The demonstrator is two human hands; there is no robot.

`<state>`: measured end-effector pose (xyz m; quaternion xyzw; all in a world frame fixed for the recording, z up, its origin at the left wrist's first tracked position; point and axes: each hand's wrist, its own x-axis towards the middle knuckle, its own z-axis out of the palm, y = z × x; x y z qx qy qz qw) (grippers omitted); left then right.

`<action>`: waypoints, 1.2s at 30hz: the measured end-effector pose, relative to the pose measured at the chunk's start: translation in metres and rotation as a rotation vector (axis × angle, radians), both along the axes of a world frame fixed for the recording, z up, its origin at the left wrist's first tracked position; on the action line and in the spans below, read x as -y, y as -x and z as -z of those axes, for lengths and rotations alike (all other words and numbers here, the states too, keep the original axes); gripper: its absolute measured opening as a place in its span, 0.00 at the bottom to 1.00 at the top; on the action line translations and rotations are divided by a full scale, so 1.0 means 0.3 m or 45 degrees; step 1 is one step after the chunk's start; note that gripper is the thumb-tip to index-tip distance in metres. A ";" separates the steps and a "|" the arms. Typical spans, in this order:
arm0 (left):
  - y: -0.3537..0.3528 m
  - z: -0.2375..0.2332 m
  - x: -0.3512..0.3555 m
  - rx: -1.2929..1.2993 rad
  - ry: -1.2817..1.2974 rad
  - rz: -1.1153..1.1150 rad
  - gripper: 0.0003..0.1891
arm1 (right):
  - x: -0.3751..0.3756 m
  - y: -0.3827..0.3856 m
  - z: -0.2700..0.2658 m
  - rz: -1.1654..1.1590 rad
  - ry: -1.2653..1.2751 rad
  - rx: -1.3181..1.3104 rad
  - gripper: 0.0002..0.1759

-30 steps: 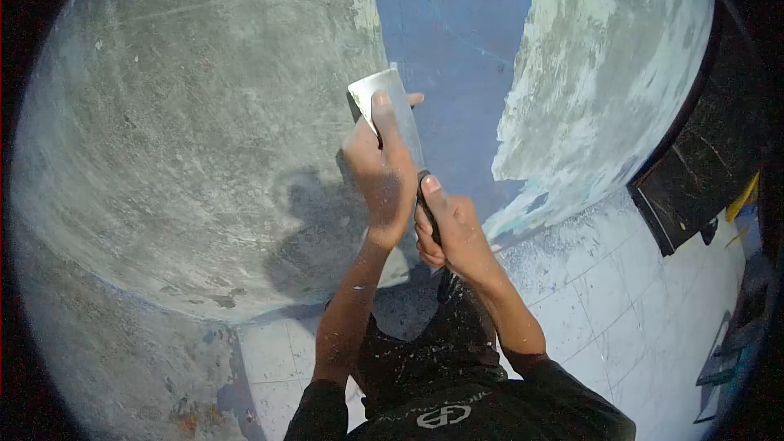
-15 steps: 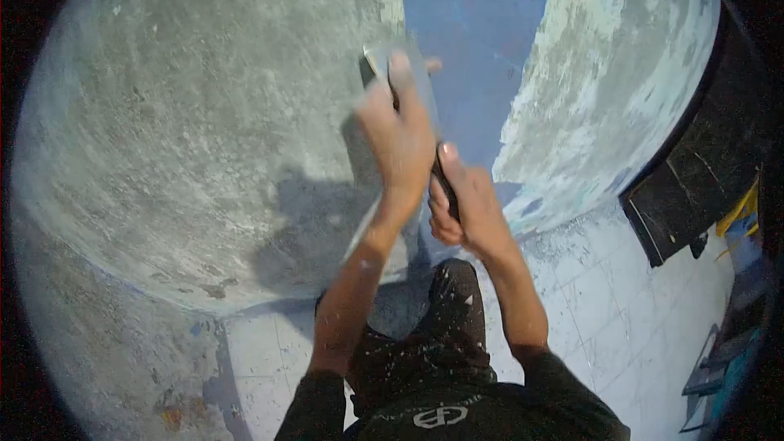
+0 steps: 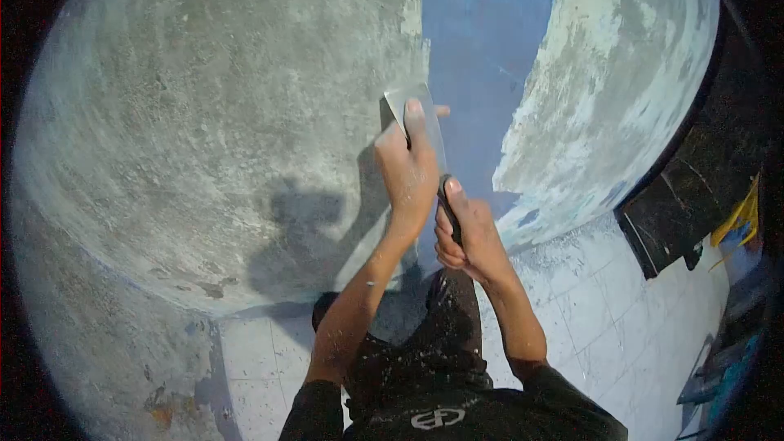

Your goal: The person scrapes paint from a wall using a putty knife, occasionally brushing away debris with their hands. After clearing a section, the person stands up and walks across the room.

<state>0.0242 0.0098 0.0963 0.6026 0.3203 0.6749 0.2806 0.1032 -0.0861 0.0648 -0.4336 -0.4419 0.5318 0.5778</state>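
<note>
Both my hands are on a broad-bladed knife, its metal blade against the wall and its handle black. My right hand is closed around the handle, thumb along the top. My left hand grips the blade further up, with the thumb pressed flat on the metal and one finger showing past the far side. The blade lies at the left border of a blue painted strip, where bare grey wall begins. The working edge is partly hidden by my left hand.
Right of the blue strip, the wall is patchy grey and whitish. Below is a pale tiled floor with flakes on it. A dark panel and a yellow item are at the right. My legs stand close to the wall.
Both hands and the knife have moved down the wall, toward me, keeping their hold. The view has shifted slightly.
</note>
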 end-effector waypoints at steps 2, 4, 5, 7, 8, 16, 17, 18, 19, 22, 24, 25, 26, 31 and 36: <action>-0.014 -0.079 -0.034 0.033 -0.104 -0.016 0.32 | -0.033 0.007 -0.020 0.123 -0.099 0.095 0.35; -0.002 -0.184 -0.022 -0.010 -0.068 0.074 0.31 | -0.053 -0.001 -0.127 0.029 -0.104 -0.037 0.35; -0.001 -0.188 -0.023 -0.028 -0.063 0.083 0.30 | -0.057 -0.002 -0.162 -0.021 -0.122 -0.102 0.35; -0.002 -0.191 -0.028 -0.058 -0.059 0.096 0.29 | -0.042 0.001 -0.137 0.002 -0.080 -0.074 0.35; -0.026 -0.135 -0.030 0.088 -0.182 -0.003 0.28 | -0.022 0.002 -0.093 0.013 -0.048 -0.049 0.35; -0.007 -0.248 -0.017 0.099 -0.085 0.017 0.27 | -0.041 -0.007 -0.184 -0.035 -0.112 -0.044 0.35; -0.010 -0.213 -0.012 0.117 -0.085 0.009 0.27 | -0.039 -0.008 -0.184 -0.041 -0.117 -0.041 0.35; -0.018 -0.153 -0.015 0.140 -0.100 -0.003 0.27 | -0.015 -0.020 -0.150 -0.033 -0.069 0.044 0.35; -0.027 -0.097 -0.020 0.163 -0.114 -0.017 0.27 | -0.009 -0.032 -0.115 -0.051 -0.040 0.034 0.35; -0.051 -0.118 -0.052 0.220 -0.263 -0.070 0.27 | -0.034 -0.036 -0.086 0.032 -0.054 0.060 0.35; -0.048 -0.212 -0.059 0.169 -0.283 -0.006 0.27 | -0.045 -0.033 -0.197 -0.056 -0.082 -0.044 0.34; -0.041 -0.235 -0.049 0.154 -0.241 0.019 0.27 | -0.054 -0.037 -0.238 -0.103 -0.107 -0.095 0.34; -0.036 -0.252 -0.040 0.141 -0.203 0.042 0.27 | -0.056 -0.043 -0.246 -0.147 -0.177 -0.087 0.34; -0.020 -0.091 0.001 0.160 -0.080 -0.025 0.26 | -0.003 -0.055 -0.124 -0.206 0.062 -0.130 0.35; -0.024 -0.197 0.000 0.124 -0.071 -0.017 0.29 | -0.017 -0.072 -0.182 -0.243 0.011 -0.144 0.33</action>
